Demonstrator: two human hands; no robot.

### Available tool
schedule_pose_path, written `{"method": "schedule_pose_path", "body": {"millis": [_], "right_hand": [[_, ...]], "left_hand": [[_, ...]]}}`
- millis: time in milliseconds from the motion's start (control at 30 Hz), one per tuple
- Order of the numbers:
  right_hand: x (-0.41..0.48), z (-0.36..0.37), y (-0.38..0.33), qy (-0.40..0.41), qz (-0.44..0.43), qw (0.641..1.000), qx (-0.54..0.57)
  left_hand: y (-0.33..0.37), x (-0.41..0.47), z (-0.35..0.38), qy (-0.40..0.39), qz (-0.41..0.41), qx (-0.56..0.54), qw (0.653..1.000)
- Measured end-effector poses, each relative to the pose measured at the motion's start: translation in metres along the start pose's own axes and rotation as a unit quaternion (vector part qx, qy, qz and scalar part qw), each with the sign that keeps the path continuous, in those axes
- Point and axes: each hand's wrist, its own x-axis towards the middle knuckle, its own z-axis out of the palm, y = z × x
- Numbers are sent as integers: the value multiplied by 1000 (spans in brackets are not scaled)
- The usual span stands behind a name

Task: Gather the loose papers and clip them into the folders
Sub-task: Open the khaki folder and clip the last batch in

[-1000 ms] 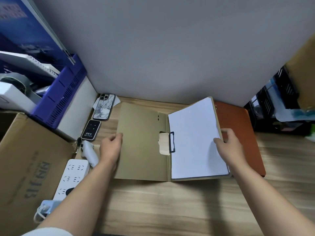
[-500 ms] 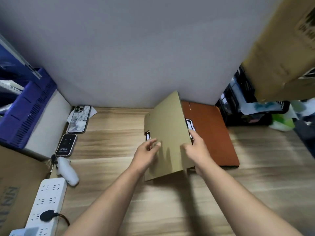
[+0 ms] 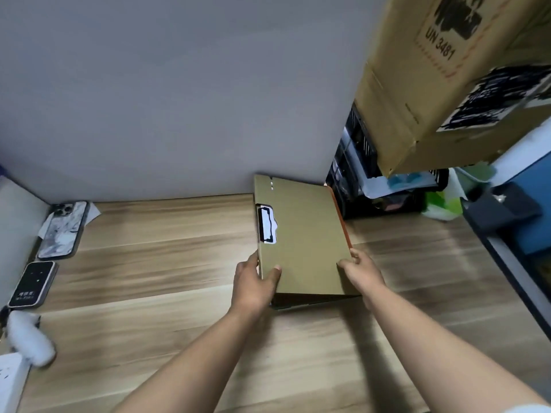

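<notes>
The closed olive card folder (image 3: 301, 239) is gripped by left hand (image 3: 253, 281) and right hand (image 3: 362, 271); clipping seems done, and setting down is left.

Olive-tan folder (image 3: 304, 239) with a black-and-white clip (image 3: 267, 224), thin orange folder edge (image 3: 340, 217) beside it, light wood-grain desk (image 3: 155, 263), plain grey wall (image 3: 179, 93), marbled white-and-grey phone (image 3: 62, 229), black device (image 3: 32, 284), brown box (image 3: 441, 76) with black print, fluffy white toy (image 3: 29, 338)
</notes>
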Motion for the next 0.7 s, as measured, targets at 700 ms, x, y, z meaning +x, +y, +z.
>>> {"method": "schedule_pose_path", "body": {"millis": [700], "right_hand": [[46, -20, 22, -75, 15, 996, 37]], "left_hand": [[21, 11, 47, -49, -162, -100, 981]]}}
